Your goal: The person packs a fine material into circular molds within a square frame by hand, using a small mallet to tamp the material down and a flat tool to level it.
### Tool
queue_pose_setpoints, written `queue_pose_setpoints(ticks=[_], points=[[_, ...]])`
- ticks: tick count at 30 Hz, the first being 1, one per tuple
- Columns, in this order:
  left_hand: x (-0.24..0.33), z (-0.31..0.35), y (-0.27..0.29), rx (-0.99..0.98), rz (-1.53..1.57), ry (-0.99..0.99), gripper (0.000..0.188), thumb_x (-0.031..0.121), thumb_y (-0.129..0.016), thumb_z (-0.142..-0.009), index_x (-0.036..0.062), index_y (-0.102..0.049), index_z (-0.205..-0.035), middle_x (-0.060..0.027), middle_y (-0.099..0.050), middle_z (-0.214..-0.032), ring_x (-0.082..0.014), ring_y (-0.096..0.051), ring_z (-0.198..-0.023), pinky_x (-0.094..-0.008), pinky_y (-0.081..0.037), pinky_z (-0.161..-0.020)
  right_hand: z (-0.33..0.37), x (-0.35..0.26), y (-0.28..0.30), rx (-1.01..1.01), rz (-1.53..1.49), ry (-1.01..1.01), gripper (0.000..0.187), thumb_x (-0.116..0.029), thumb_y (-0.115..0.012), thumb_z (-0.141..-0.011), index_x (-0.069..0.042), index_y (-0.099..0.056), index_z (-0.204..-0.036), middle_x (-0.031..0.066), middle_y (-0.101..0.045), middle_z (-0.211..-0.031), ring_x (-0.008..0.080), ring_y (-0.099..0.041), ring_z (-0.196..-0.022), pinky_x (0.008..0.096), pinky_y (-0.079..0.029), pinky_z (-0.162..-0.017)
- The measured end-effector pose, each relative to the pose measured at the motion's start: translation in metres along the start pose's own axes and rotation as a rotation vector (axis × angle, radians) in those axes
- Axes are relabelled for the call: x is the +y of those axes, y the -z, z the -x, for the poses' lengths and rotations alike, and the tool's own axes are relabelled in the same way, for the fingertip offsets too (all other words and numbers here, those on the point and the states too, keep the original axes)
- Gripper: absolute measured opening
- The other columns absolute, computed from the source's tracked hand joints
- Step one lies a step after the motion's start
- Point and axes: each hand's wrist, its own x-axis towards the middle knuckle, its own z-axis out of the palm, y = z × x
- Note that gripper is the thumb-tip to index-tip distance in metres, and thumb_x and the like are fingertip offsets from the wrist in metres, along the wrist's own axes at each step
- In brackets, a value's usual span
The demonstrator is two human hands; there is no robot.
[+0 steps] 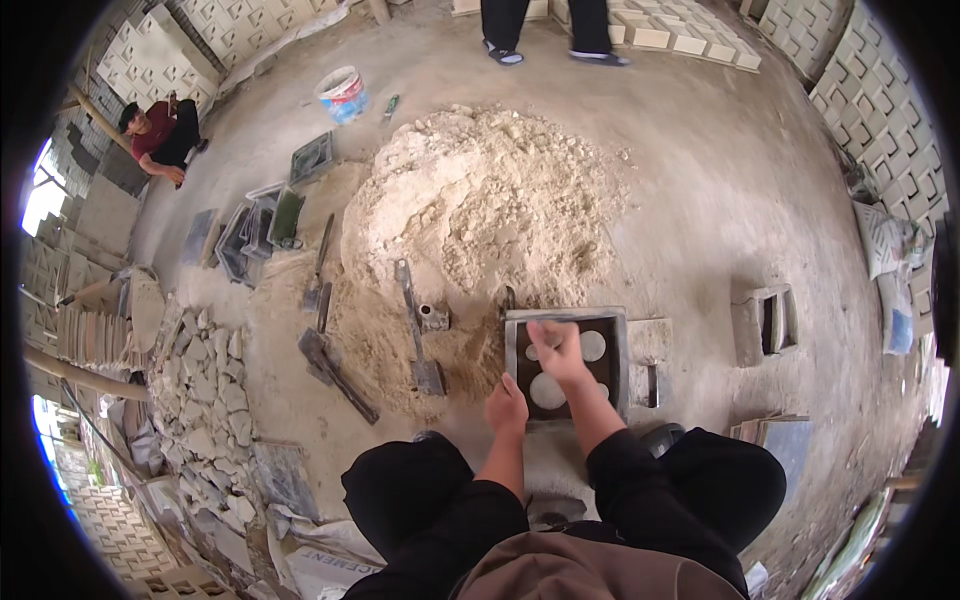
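Observation:
A rectangular grey mould box (620,350) lies on the ground before me, with several pale round shapes (547,391) on its dark inner floor. My right hand (557,352) hovers over the inside of the box, its fingers curled together; whether anything is in them is hidden. At the box's near left corner is my left hand (506,406), closed with the thumb up. What it holds, if anything, does not show. Just right of the box lies a flat pale plate (651,338) with a small block piece on it.
A big heap of pale powder (490,200) rises beyond the box. Trowel-like tools (424,375), a hammer-like tool (340,375) and a small metal cup (434,318) lie left. A hollow block (750,330) stands right. One person (165,135) squats far left; another's legs (545,25) stand behind.

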Motion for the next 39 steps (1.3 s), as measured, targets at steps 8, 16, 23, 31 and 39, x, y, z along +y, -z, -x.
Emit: queue_pose_setpoints(ticks=[8,16,23,31,39], points=[[-0.001,0.003,-0.007,-0.02,-0.025,0.07,0.054,0.047,-0.026,-0.088,0.0063,-0.061,-0.091,-0.0183,-0.061,-0.088,-0.0375,-0.057,-0.084,-0.0463,-0.043,-0.075,0.003,0.021,0.013,0.16,0.05,-0.17,0.04,-0.017,-0.048,-0.089,-0.005,-0.039,-0.052,-0.0034,-0.037,-0.047,0.0048,-0.031,-0.043,0.0242,-0.022,-0.04],[0.007,0.008,-0.006,-0.052,-0.044,0.08,0.054,0.046,-0.025,-0.088,0.0044,-0.06,-0.085,-0.0186,-0.061,-0.085,-0.037,-0.057,-0.082,-0.0471,-0.043,-0.073,0.018,0.016,0.012,0.261,0.116,-0.122,0.037,-0.019,-0.044,-0.092,-0.006,-0.036,-0.057,-0.0054,-0.033,-0.053,0.0036,-0.027,-0.049,0.0227,-0.021,-0.043],[0.007,0.005,0.007,-0.036,-0.056,0.101,0.054,0.046,-0.025,-0.088,0.0039,-0.06,-0.085,-0.0182,-0.061,-0.085,-0.0358,-0.057,-0.082,-0.046,-0.044,-0.071,0.024,-0.016,-0.01,0.416,0.028,-0.135,0.033,-0.018,-0.04,-0.093,-0.007,-0.037,-0.063,-0.0053,-0.033,-0.055,0.0036,-0.027,-0.05,0.021,-0.022,-0.045],[-0.002,0.001,-0.003,-0.011,-0.015,0.066,0.052,0.047,-0.029,-0.087,0.0052,-0.06,-0.084,-0.0169,-0.061,-0.079,-0.0351,-0.058,-0.077,-0.046,-0.045,-0.07,0.025,-0.011,-0.008,0.299,0.18,-0.164,0.029,-0.014,-0.046,-0.09,-0.003,-0.04,-0.064,-0.0034,-0.037,-0.059,0.0044,-0.031,-0.057,0.0216,-0.028,-0.049],[-0.007,-0.001,-0.008,0.047,0.011,0.078,0.053,0.048,-0.031,-0.086,0.0036,-0.059,-0.08,-0.0184,-0.061,-0.075,-0.0359,-0.059,-0.075,-0.0467,-0.045,-0.068,0.02,0.001,0.008,0.187,0.055,-0.155,0.034,-0.02,-0.038,-0.094,-0.006,-0.037,-0.062,-0.0026,-0.036,-0.055,0.0054,-0.031,-0.051,0.0219,-0.025,-0.046]])
